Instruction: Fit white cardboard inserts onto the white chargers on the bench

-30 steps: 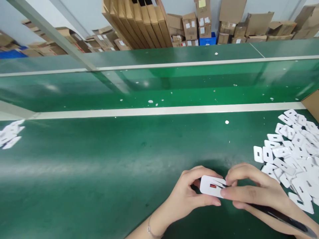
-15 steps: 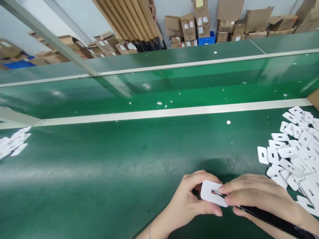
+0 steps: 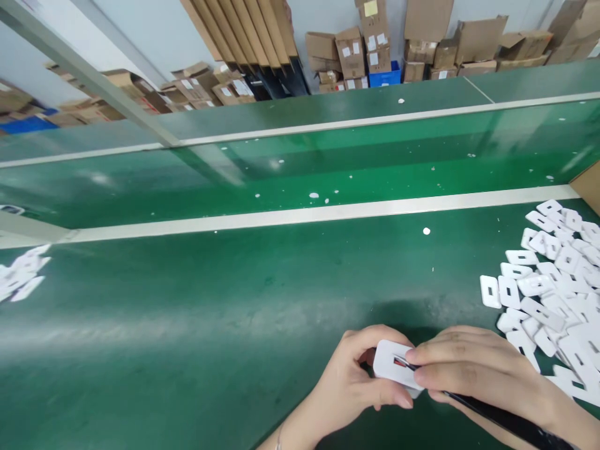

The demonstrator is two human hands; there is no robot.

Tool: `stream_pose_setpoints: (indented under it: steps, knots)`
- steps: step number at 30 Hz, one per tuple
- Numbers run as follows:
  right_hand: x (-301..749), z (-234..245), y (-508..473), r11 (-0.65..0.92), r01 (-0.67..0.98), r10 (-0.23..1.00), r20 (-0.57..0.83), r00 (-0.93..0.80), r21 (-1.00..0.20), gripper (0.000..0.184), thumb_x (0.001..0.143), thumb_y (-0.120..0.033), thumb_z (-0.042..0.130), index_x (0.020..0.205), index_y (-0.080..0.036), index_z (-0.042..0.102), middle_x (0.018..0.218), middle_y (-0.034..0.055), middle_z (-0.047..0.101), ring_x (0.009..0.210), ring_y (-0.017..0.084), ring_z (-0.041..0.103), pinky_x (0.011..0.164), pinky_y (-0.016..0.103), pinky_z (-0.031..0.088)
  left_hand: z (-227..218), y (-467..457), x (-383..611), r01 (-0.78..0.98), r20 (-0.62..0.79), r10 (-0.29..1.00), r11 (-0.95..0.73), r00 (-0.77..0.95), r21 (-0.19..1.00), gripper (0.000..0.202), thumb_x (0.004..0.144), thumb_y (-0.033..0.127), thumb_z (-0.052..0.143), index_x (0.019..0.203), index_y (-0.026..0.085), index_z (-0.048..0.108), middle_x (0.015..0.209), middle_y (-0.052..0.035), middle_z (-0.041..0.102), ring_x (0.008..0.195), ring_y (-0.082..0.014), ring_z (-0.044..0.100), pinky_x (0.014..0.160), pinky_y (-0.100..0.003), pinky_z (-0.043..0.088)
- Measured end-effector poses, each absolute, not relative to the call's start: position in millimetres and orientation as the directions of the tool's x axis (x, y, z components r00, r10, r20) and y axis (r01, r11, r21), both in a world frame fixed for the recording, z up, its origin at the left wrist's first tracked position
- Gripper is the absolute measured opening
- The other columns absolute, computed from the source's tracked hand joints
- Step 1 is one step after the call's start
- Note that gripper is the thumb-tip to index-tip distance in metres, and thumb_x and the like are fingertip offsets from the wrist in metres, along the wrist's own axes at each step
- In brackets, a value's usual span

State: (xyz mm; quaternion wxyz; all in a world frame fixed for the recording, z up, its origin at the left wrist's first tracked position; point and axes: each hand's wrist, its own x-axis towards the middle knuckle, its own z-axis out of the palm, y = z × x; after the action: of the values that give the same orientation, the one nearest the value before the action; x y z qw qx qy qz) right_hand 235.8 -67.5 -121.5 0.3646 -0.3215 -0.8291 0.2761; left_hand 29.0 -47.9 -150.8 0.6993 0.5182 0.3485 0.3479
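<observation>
While our left hand (image 3: 347,387) squeezes the little white plate (image 3: 390,369) by its edges at the front edge of the bench (image 3: 187,312) | right hand (image 3: 473,369) grip wraps a thin black tool (image 3: 497,417), tip at the slot | we judge the plate light, stiff, slippery.
</observation>
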Motion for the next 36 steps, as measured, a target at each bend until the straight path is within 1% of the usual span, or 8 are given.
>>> stream_pose_setpoints:
  steps: [5,10,14,20,23,26,32,36]
  knots:
    - [231.0,-128.2,-61.9,0.699,0.258,0.691,0.539,-0.481,-0.667,0.029,0.096,-0.019,0.048,0.121,-0.031,0.058,0.103,0.0007,0.075,0.079,0.015,0.072,0.077,0.024,0.058,-153.1,-48.8,29.3,-0.189,-0.140,0.830,0.282,0.540,0.941,0.037,0.059,0.039,0.086,0.087,0.020,0.072,0.059,0.0007,0.068,0.044,-0.0110,0.061,0.036,-0.014,0.043]
    - [236.7,-125.3,-65.6,0.677,0.269,0.701,0.491,-0.517,-0.685,0.028,0.094,-0.015,0.050,0.118,-0.028,0.058,0.109,0.0019,0.073,0.089,0.015,0.071,0.085,0.025,0.056,-153.0,-48.8,29.3,-0.197,-0.191,0.826,0.339,0.530,0.920,0.035,0.058,0.031,0.087,0.087,0.020,0.072,0.061,0.0008,0.067,0.040,-0.0080,0.056,0.035,-0.012,0.042]
    - [240.1,-123.8,-68.5,0.643,0.350,0.728,0.402,-0.555,-0.681,0.030,0.092,-0.015,0.054,0.120,-0.028,0.058,0.115,0.0024,0.071,0.100,0.018,0.069,0.093,0.029,0.054,-152.5,-49.7,29.9,-0.169,-0.192,0.827,0.324,0.529,0.931,0.032,0.059,0.030,0.086,0.085,0.019,0.071,0.056,0.0018,0.064,0.038,-0.0073,0.053,0.034,-0.012,0.040]
    - [235.1,-123.8,-65.3,0.647,0.337,0.749,0.486,-0.451,-0.684,0.032,0.091,-0.016,0.054,0.117,-0.032,0.061,0.106,0.0020,0.074,0.087,0.019,0.073,0.075,0.026,0.060,-153.6,-50.1,30.3,-0.147,-0.203,0.821,0.326,0.533,0.934,0.036,0.059,0.039,0.086,0.085,0.019,0.070,0.056,0.0018,0.062,0.038,-0.0072,0.050,0.033,-0.014,0.040]
    - [236.7,-122.2,-67.0,0.608,0.407,0.790,0.469,-0.394,-0.682,0.030,0.090,-0.014,0.054,0.115,-0.029,0.062,0.112,0.0036,0.071,0.094,0.019,0.071,0.081,0.027,0.059,-152.7,-49.1,29.3,-0.135,-0.167,0.832,0.277,0.528,0.951,0.037,0.060,0.041,0.085,0.086,0.019,0.071,0.058,0.0014,0.063,0.039,-0.0077,0.050,0.034,-0.015,0.040]
    - [243.6,-127.6,-65.1,0.516,0.556,0.856,0.391,-0.337,-0.652,0.033,0.091,-0.010,0.046,0.118,-0.024,0.059,0.127,0.0086,0.062,0.107,0.021,0.066,0.086,0.030,0.058,-150.7,-48.4,28.8,-0.027,-0.066,0.884,0.088,0.462,0.996,0.037,0.060,0.039,0.086,0.089,0.020,0.074,0.073,-0.0037,0.070,0.057,-0.0127,0.060,0.047,-0.019,0.048]
    - [250.3,-150.2,-46.6,0.447,0.825,0.889,0.276,-0.366,-0.347,0.051,0.082,0.004,0.031,0.118,-0.015,0.061,0.136,0.0165,0.053,0.122,0.030,0.055,0.092,0.048,0.055,-151.2,-49.2,30.2,0.115,0.111,0.924,-0.163,0.367,0.980,0.034,0.069,0.026,0.081,0.102,0.027,0.071,0.106,-0.0067,0.073,0.104,-0.0238,0.063,0.084,-0.033,0.054]
    - [242.8,-141.7,-47.4,0.342,0.764,0.940,0.215,-0.266,-0.547,0.034,0.095,-0.016,0.039,0.122,-0.022,0.058,0.132,0.0110,0.057,0.121,0.027,0.055,0.098,0.048,0.051,-153.8,-50.6,29.5,0.146,0.160,0.938,-0.213,0.306,0.966,0.031,0.074,0.021,0.076,0.104,0.027,0.069,0.113,-0.0071,0.070,0.108,-0.0242,0.062,0.086,-0.035,0.055]
